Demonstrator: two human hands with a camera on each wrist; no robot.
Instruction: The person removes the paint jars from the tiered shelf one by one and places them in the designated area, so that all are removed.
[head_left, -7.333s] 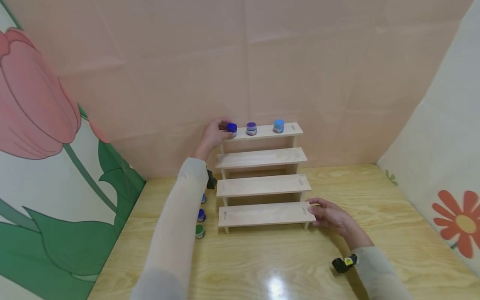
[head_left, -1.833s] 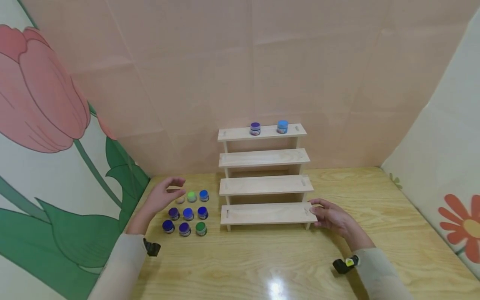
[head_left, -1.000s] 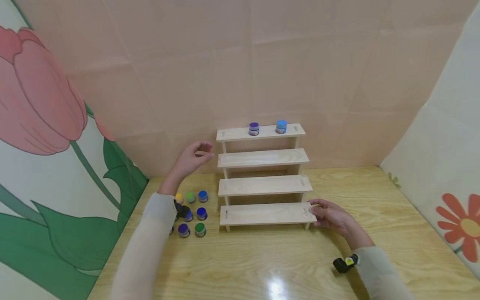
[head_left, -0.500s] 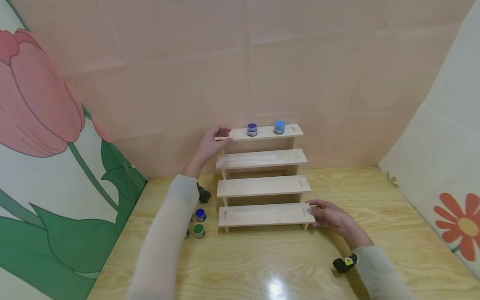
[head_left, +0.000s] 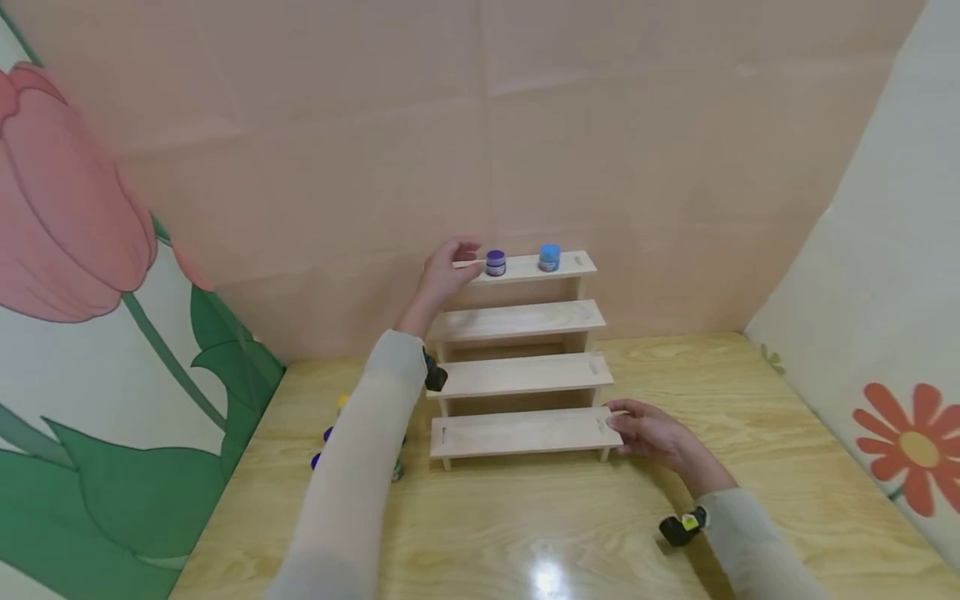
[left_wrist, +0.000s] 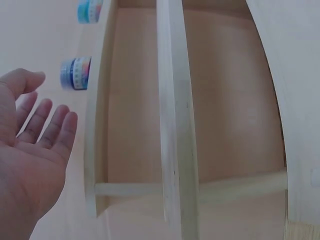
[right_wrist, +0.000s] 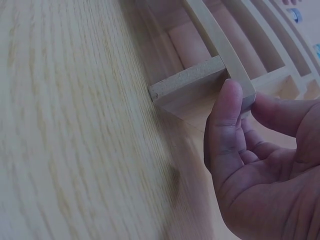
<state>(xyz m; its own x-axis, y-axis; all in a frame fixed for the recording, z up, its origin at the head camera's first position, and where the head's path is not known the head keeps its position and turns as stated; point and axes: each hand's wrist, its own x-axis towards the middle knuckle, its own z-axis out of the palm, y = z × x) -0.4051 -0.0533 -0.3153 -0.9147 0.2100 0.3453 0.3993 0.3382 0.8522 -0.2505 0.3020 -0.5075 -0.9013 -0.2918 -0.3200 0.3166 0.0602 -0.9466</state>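
Note:
Two small lidded paint jars stand on the top step of a pale wooden four-step rack (head_left: 521, 373): a purple one (head_left: 496, 263) and a light blue one (head_left: 550, 258) to its right. Just left of the purple jar, my left hand (head_left: 446, 273) reaches over the top step's left end. In the left wrist view its fingers (left_wrist: 62, 132) are spread and hold nothing, with a gap to the purple jar (left_wrist: 76, 74). My right hand (head_left: 648, 437) pinches the right end of the lowest step; the right wrist view shows thumb and finger on the board's corner (right_wrist: 245, 95).
On the table left of the rack are more jars, mostly hidden under the left forearm: a yellow lid (head_left: 342, 401), dark blue lids (head_left: 316, 460) and a green jar (head_left: 397, 472) show. A pink backdrop (head_left: 360, 167) rises behind the rack.
The left hand earlier held a dark blue jar at the top step's left; that jar then left the step. The hand has since risen, empty, from the table jars toward the purple jar. Right hand stays.

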